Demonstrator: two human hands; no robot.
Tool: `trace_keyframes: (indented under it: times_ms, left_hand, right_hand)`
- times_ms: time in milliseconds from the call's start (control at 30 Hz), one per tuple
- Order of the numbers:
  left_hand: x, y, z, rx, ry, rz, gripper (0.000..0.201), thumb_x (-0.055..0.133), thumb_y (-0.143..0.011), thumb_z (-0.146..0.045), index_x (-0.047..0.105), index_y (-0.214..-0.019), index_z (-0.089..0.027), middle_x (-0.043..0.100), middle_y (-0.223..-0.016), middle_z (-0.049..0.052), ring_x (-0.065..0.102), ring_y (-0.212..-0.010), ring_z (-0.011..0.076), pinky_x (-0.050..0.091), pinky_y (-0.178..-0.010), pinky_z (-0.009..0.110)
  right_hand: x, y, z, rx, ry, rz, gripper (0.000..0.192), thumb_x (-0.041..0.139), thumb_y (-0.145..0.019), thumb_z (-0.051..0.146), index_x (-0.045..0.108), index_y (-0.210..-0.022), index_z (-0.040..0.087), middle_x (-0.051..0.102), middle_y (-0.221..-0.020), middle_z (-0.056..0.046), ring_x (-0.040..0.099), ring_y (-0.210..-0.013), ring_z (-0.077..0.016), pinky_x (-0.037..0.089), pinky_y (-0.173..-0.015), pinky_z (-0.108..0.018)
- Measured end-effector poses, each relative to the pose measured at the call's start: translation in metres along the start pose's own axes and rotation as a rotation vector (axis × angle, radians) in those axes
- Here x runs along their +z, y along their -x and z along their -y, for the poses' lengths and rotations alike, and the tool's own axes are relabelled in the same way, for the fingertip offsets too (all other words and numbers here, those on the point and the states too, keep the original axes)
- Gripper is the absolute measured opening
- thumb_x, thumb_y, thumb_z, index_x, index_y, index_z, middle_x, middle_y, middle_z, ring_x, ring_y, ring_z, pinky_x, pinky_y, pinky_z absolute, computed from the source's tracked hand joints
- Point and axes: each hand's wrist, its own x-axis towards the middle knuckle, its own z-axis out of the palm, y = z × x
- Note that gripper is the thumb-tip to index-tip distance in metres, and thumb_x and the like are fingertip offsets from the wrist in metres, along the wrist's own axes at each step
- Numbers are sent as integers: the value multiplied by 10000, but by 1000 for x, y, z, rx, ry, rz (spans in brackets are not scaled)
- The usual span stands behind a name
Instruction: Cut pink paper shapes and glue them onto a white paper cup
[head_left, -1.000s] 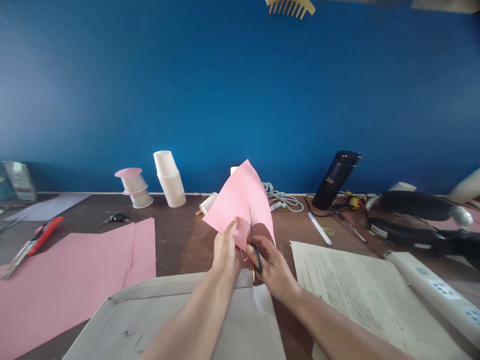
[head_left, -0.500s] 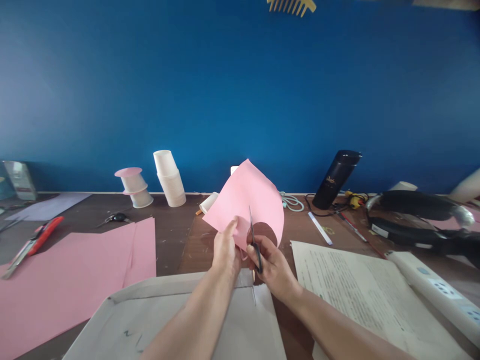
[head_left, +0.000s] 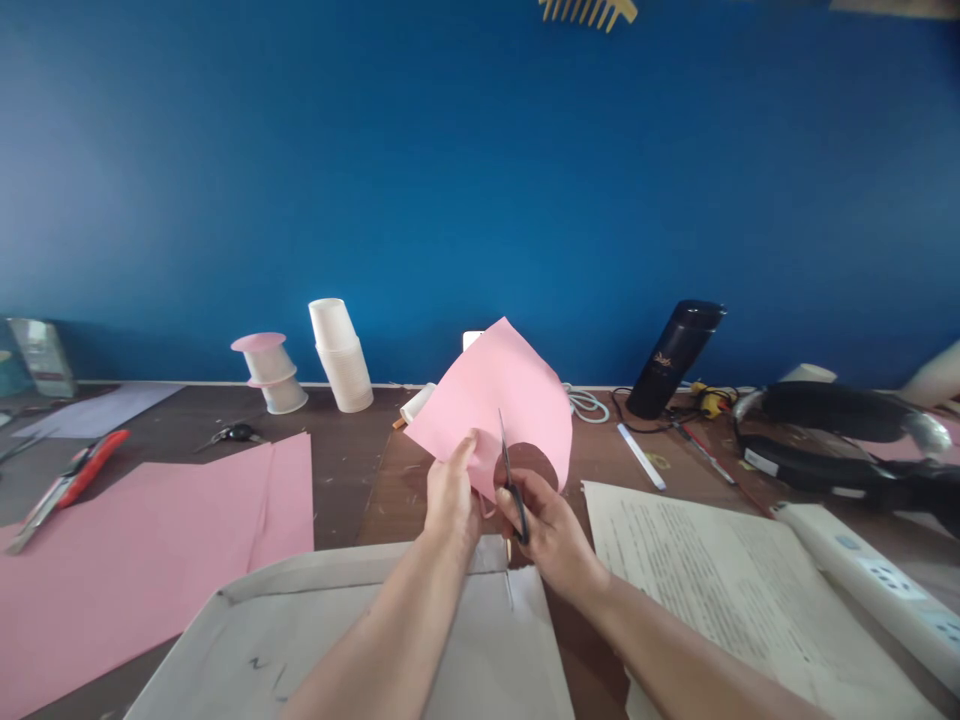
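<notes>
Above the brown wooden table's (head_left: 375, 480) near edge, left hand (head_left: 452, 497) pinches a thin, floppy pink paper sheet (head_left: 499, 405); right hand (head_left: 546, 530) grips black-handled scissors (head_left: 510, 483). Probably best held beside the cut.

Even, soft daylight fills the frame; the blue wall (head_left: 480, 180) is brightest at upper left and darkens toward upper right. Shadows on the worktop (head_left: 352, 470) are faint. Wide-angle distortion bends the edges, and the right edge blurs. The centre is sharp, without glare.
</notes>
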Motion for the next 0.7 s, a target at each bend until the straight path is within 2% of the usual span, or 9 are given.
trace_keyframes:
  times_ms: [100,267,700]
  left_hand:
    - [0,-1,0,35,6,1,424,676,-633,-464,588,-856,-115,566,-565,15,507,-375,145,296,-305,225]
    - [0,1,-3,19,18,-9,444,688,-625,-452,588,-879,-102,565,-554,12,499,-372,129,314,-326,219]
    - [0,2,-3,48,18,17,428,681,-633,-465,581,-850,-111,554,-549,11,495,-368,135,275,-303,216]
  right_hand:
    - [-1,0,0,-4,0,5,267,569,-836,387,536,-1038,215,497,-607,39,421,-506,-86,350,-441,-191]
    - [-1,0,0,-1,-13,6,264,572,-836,382,539,-1036,213,472,-592,47,413,-503,-83,346,-441,-189]
    - [-1,0,-1,-3,-9,-3,302,578,-823,399,543,-1054,207,489,-652,26,411,-513,-84,335,-432,-191]
